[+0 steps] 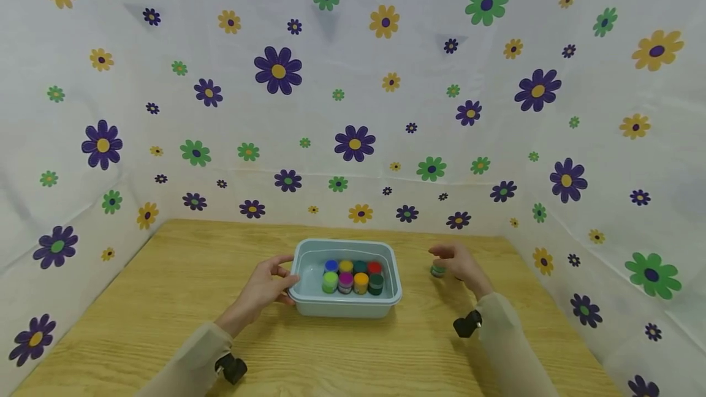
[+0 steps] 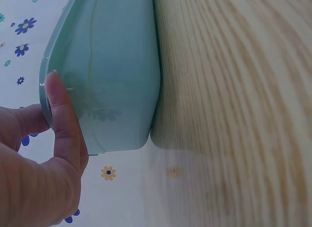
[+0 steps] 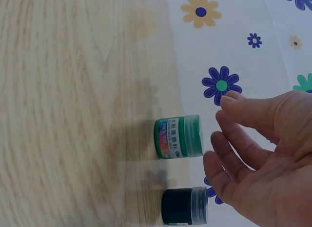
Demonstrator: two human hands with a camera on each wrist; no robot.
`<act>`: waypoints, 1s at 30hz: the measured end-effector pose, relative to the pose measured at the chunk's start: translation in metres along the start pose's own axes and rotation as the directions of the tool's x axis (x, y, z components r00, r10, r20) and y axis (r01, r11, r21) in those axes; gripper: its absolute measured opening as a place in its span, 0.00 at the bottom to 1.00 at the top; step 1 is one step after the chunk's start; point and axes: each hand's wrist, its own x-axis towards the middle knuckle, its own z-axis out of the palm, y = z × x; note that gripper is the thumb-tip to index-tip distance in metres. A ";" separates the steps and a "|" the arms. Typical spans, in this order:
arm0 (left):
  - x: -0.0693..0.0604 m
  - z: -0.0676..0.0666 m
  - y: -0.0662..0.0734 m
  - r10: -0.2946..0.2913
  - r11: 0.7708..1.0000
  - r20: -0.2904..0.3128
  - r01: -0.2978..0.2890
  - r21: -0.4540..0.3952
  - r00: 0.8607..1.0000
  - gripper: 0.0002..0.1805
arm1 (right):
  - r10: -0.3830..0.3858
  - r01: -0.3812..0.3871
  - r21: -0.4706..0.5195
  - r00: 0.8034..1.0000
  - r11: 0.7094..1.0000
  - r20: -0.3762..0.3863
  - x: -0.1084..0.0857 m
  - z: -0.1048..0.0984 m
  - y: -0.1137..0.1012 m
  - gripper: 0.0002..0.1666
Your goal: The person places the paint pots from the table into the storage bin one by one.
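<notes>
My left hand (image 1: 258, 291) grips the left rim of a pale blue plastic tub (image 1: 342, 309), thumb and fingers on either side of the edge in the left wrist view. Several small paint jars (image 1: 345, 282) with coloured lids stand in two rows inside, toward the tub's right. My right hand (image 1: 462, 267) hovers over the table right of the tub, its fingers loosely bent. Just off those fingertips, a green paint jar (image 3: 175, 137) stands upright, apart from them. Beside it is a dark paint jar (image 3: 183, 206), mostly hidden by the hand in the head view.
The wooden table (image 1: 353, 360) holds the tub near its far edge. White cloth (image 1: 309, 115) printed with flowers hangs behind the table and along both sides. Each sleeve carries a small black wrist device (image 1: 231, 369).
</notes>
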 end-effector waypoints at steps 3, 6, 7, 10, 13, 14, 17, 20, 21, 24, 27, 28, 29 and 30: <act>0.001 0.000 0.000 0.000 1.000 0.002 0.000 -0.012 1.000 0.31 | 0.034 -0.034 -0.002 0.999 0.999 -0.007 -0.002 0.001 0.003 0.20; 0.002 0.001 -0.001 -0.005 1.000 -0.005 0.005 -0.012 1.000 0.31 | 0.045 -0.045 0.005 0.999 0.999 0.010 -0.001 0.002 0.005 0.21; 0.002 0.001 -0.001 -0.007 1.000 -0.010 0.007 -0.013 1.000 0.31 | 0.042 -0.042 0.001 0.999 0.999 0.016 -0.001 0.003 0.006 0.21; 0.003 0.001 -0.002 -0.008 1.000 -0.011 0.008 -0.007 1.000 0.31 | 0.040 -0.040 0.006 0.999 0.999 0.026 -0.001 0.005 0.007 0.22; 0.003 0.001 -0.002 -0.006 1.000 -0.012 0.006 -0.005 1.000 0.31 | 0.022 -0.022 -0.004 0.999 1.000 0.042 -0.001 0.006 0.008 0.24; 0.003 0.001 -0.002 -0.007 1.000 -0.013 0.006 -0.005 1.000 0.31 | 0.016 -0.016 -0.008 0.999 1.000 0.049 -0.001 0.006 0.008 0.24; 0.003 0.001 -0.002 -0.006 1.000 -0.014 0.006 -0.010 1.000 0.31 | -0.028 0.031 -0.032 0.996 0.999 0.086 -0.001 0.007 0.008 0.25; 0.004 0.002 -0.002 -0.005 1.000 -0.016 0.005 -0.014 1.000 0.31 | -0.059 0.064 -0.040 0.991 0.997 0.116 -0.001 0.008 0.009 0.25; 0.004 0.002 -0.001 -0.006 1.000 -0.016 0.005 -0.014 1.000 0.31 | -0.070 0.075 -0.040 0.989 0.996 0.127 -0.001 0.008 0.009 0.25; 0.003 0.002 -0.001 -0.008 1.000 -0.015 0.008 -0.013 1.000 0.31 | -0.069 0.074 -0.031 0.987 0.997 0.142 -0.001 0.009 0.010 0.26; 0.002 0.002 -0.001 -0.012 1.000 -0.014 0.011 -0.011 1.000 0.31 | -0.079 0.085 -0.033 0.986 0.996 0.145 -0.002 0.011 0.011 0.26; 0.002 0.002 -0.001 -0.010 1.000 -0.014 0.010 -0.011 1.000 0.31 | -0.077 0.082 -0.028 0.987 0.996 0.141 -0.002 0.012 0.011 0.27; 0.001 0.002 0.000 -0.009 1.000 -0.012 0.009 -0.009 1.000 0.31 | -0.076 0.081 -0.029 0.988 0.996 0.136 -0.002 0.013 0.011 0.27; 0.001 0.002 -0.001 -0.009 1.000 -0.011 0.009 -0.008 1.000 0.31 | -0.073 0.078 -0.030 0.989 0.997 0.128 -0.002 0.014 0.011 0.27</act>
